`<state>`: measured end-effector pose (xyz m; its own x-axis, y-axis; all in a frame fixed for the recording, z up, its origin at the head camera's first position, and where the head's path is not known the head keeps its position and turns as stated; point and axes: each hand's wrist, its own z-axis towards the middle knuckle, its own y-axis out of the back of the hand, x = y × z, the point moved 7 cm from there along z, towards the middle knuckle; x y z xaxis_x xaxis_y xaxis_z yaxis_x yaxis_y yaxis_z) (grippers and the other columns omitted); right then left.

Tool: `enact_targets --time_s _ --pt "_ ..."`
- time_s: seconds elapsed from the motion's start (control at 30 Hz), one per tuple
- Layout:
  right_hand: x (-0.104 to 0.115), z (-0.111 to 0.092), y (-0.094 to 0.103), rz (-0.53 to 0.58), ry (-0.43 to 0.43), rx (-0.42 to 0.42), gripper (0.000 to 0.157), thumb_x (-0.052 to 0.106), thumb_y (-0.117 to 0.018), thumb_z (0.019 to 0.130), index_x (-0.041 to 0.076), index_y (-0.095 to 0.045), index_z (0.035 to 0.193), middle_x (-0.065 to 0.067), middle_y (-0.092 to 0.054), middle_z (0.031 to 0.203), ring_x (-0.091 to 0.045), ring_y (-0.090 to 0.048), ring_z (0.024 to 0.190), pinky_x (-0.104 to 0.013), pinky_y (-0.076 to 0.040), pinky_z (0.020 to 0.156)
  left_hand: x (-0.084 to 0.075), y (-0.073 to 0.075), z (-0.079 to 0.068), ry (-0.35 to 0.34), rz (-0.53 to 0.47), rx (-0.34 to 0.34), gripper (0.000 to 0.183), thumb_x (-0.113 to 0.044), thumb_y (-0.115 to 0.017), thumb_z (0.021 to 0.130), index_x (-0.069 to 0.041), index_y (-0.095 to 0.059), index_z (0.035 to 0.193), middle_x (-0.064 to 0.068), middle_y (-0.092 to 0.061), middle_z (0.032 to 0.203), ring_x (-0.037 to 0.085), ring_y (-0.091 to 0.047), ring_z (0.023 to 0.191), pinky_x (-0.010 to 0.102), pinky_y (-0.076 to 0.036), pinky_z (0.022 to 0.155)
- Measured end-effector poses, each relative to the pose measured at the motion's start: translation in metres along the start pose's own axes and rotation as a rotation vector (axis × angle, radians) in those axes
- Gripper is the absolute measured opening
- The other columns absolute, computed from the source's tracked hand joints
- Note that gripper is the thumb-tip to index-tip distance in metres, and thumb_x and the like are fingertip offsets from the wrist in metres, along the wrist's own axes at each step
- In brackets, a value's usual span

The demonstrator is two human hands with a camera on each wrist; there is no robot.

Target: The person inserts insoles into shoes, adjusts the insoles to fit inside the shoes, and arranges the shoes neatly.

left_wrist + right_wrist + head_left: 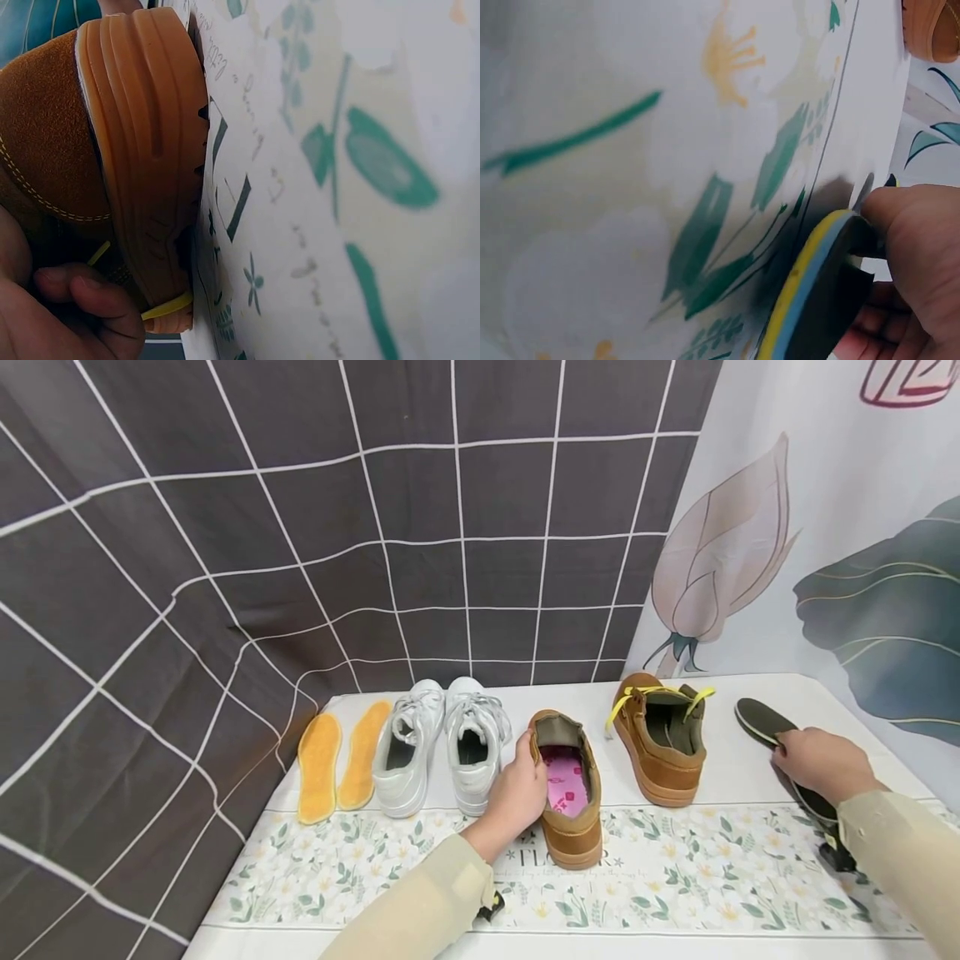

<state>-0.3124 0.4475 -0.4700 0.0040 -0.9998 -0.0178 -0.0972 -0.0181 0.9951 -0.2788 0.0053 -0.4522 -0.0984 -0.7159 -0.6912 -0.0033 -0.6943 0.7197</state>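
Observation:
My left hand (517,787) grips the left side of a brown shoe (573,847), its thumb at the opening. Inside that shoe lies a pink patterned insole (564,782). In the left wrist view the shoe's tan rubber sole (146,112) faces the camera, with a yellow lace (169,306) beside my curled fingers. At the right, my right hand (828,766) pinches a dark insole (761,718), and dark material shows on both sides of the hand. The right wrist view shows the insole's layered yellow and blue edge (802,274), low over the tabletop.
A second brown shoe (667,777) with yellow laces stands between my hands. To the left are two white shoes (408,777) and two orange insoles (318,768). A dark gridded cloth (405,568) rises behind the floral-covered table (360,893).

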Motion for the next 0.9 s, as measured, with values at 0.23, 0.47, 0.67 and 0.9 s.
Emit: enact_targets --time_s 0.23,0.47,0.67,0.9 --pt "0.005 -0.006 0.008 0.017 0.026 -0.061 0.022 0.015 -0.059 0.092 0.007 -0.058 0.071 -0.012 -0.061 0.068 -0.024 -0.054 0.059 -0.047 -0.047 0.053 0.0 -0.001 0.002 0.006 -0.006 0.004 0.059 -0.022 -0.05 0.102 -0.015 -0.029 0.157 0.013 -0.066 0.076 0.021 -0.051 0.052 0.038 -0.039 0.049" --pt "0.008 -0.007 0.01 0.021 0.043 -0.093 0.023 0.013 -0.062 0.091 0.007 -0.058 0.069 -0.008 -0.058 0.065 -0.022 -0.048 0.056 -0.043 -0.044 0.051 0.001 -0.001 0.001 0.017 -0.005 0.008 0.058 -0.024 -0.05 0.103 -0.014 -0.029 0.157 0.016 -0.071 0.088 0.02 -0.054 0.056 0.038 -0.042 0.052" --pt "0.008 -0.009 0.013 0.045 0.048 -0.115 0.02 0.012 -0.062 0.089 0.005 -0.059 0.071 -0.011 -0.059 0.066 -0.024 -0.051 0.057 -0.046 -0.045 0.052 0.002 0.0 0.0 0.01 -0.011 0.006 0.059 -0.024 -0.049 0.103 -0.014 -0.028 0.157 0.018 -0.072 0.095 0.021 -0.056 0.058 0.038 -0.044 0.054" --pt "0.01 -0.014 0.023 0.117 0.029 -0.153 0.024 0.017 -0.055 0.09 0.012 -0.054 0.066 -0.005 -0.051 0.063 -0.022 -0.044 0.057 -0.037 -0.035 0.049 0.002 -0.001 0.002 0.023 -0.01 0.012 0.059 -0.026 -0.049 0.103 -0.017 -0.028 0.157 0.016 -0.072 0.095 0.02 -0.055 0.058 0.038 -0.043 0.055"
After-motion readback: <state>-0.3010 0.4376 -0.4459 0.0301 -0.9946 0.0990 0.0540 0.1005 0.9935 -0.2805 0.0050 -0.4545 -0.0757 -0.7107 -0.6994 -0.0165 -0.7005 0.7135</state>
